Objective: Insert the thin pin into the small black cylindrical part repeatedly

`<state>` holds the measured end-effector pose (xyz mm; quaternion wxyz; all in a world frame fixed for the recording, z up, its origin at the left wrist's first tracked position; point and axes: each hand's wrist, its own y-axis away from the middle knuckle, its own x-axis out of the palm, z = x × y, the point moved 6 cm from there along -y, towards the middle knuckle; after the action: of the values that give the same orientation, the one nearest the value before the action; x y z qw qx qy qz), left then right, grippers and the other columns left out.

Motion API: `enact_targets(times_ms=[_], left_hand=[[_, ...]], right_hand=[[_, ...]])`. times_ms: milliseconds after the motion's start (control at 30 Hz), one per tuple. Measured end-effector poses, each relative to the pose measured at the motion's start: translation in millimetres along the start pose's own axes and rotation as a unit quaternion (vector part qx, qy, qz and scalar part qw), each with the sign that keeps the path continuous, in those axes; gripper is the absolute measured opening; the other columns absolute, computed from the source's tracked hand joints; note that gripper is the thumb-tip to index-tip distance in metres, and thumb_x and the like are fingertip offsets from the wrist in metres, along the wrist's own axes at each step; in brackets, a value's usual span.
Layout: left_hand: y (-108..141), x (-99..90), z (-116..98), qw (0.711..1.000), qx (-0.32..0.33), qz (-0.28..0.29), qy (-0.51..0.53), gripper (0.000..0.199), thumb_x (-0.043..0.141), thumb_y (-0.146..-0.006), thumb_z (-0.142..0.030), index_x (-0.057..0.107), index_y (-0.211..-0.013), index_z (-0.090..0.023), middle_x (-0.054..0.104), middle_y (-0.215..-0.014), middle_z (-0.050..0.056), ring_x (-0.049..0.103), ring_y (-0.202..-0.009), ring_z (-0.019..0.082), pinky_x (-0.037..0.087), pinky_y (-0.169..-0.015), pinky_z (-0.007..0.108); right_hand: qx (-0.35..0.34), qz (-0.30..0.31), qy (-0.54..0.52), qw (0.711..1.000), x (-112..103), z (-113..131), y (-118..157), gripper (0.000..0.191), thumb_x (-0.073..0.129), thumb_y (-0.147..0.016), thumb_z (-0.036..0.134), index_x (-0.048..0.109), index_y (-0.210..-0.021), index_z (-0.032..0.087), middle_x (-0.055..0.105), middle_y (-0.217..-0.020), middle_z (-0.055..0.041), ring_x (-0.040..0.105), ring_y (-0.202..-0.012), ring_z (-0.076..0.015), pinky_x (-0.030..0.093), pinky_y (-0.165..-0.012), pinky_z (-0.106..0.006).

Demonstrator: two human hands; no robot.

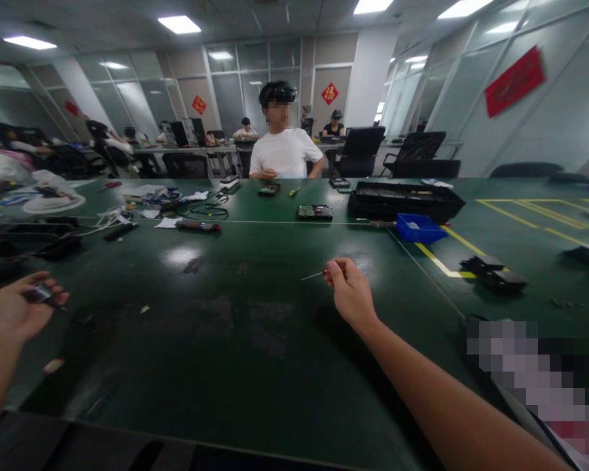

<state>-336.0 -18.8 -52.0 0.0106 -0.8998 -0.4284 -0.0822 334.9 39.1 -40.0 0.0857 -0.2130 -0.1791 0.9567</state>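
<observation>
My right hand (351, 291) is closed in a pinch around the red handle of a thin screwdriver (314, 276). The metal shaft points left, held above the green table (216, 379). At the left edge, the fingers of my left hand (17, 311) curl around a small dark, shiny object (42, 294), blurred and partly covered by the fingers, so its kind is unclear. Farther across the table, beyond my right hand, lies a flat drive-like unit with a green circuit board (315, 212). Another such unit (269, 189) sits behind it, nearer the person opposite.
A person in a white shirt (285, 154) faces me across the table. To the right are a long black bin (402, 201), a blue tray (421, 227) and black blocks (495, 273). Cables (211, 208) and a dark cylindrical tool (197, 226) lie at the left back.
</observation>
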Motion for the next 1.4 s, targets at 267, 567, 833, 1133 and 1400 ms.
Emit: enact_targets(times_ms=[267, 567, 833, 1133, 1400], left_hand=[[3, 4.4, 9, 0.999, -0.042, -0.006, 0.017, 0.027, 0.048, -0.062, 0.0, 0.055, -0.083, -0.016, 0.049, -0.077, 0.003, 0.048, -0.066, 0.017, 0.048, -0.061, 0.029], [20, 23.4, -5, 0.999, -0.038, 0.004, 0.022, 0.03, 0.046, -0.057, 0.003, 0.054, -0.08, -0.015, 0.05, -0.075, 0.003, 0.048, -0.065, 0.018, 0.046, -0.062, 0.031], [23, 30.3, -6, 0.999, -0.042, 0.018, 0.016, 0.032, 0.046, -0.054, 0.003, 0.053, -0.079, -0.015, 0.051, -0.076, 0.003, 0.049, -0.066, 0.018, 0.046, -0.063, 0.033], [25, 34.9, -2, 0.998, -0.045, 0.03, 0.034, 0.029, 0.047, -0.06, 0.002, 0.056, -0.082, -0.015, 0.052, -0.075, 0.003, 0.049, -0.065, 0.018, 0.048, -0.062, 0.032], [48, 61.7, -2, 0.995, -0.046, 0.079, 0.039, 0.033, 0.047, -0.06, 0.003, 0.059, -0.085, -0.014, 0.055, -0.076, 0.003, 0.053, -0.069, 0.017, 0.052, -0.064, 0.031]], right_hand=[[-0.005, -0.004, 0.016, 1.0, 0, 0, 0, 0.029, 0.044, -0.099, 0.046, 0.06, -0.097, 0.022, 0.068, -0.081, -0.0038, 0.063, -0.074, -0.0194, 0.045, -0.071, -0.033], [-0.007, 0.001, 0.015, 1.0, -1, 3, 0, 0.03, 0.044, -0.098, 0.047, 0.061, -0.097, 0.022, 0.069, -0.08, -0.0044, 0.064, -0.073, -0.02, 0.046, -0.069, -0.033], [-0.007, -0.001, 0.01, 1.0, 0, 1, 0, 0.03, 0.044, -0.098, 0.047, 0.061, -0.096, 0.022, 0.069, -0.08, -0.0041, 0.064, -0.074, -0.0202, 0.046, -0.071, -0.034], [-0.007, -0.002, 0.01, 1.0, 0, 3, 0, 0.029, 0.045, -0.098, 0.046, 0.061, -0.096, 0.022, 0.069, -0.08, -0.004, 0.064, -0.075, -0.0202, 0.046, -0.072, -0.034], [-0.005, -0.004, 0.013, 1.0, 1, 1, 0, 0.03, 0.044, -0.098, 0.047, 0.061, -0.095, 0.022, 0.069, -0.08, -0.0043, 0.064, -0.074, -0.02, 0.046, -0.07, -0.034]])
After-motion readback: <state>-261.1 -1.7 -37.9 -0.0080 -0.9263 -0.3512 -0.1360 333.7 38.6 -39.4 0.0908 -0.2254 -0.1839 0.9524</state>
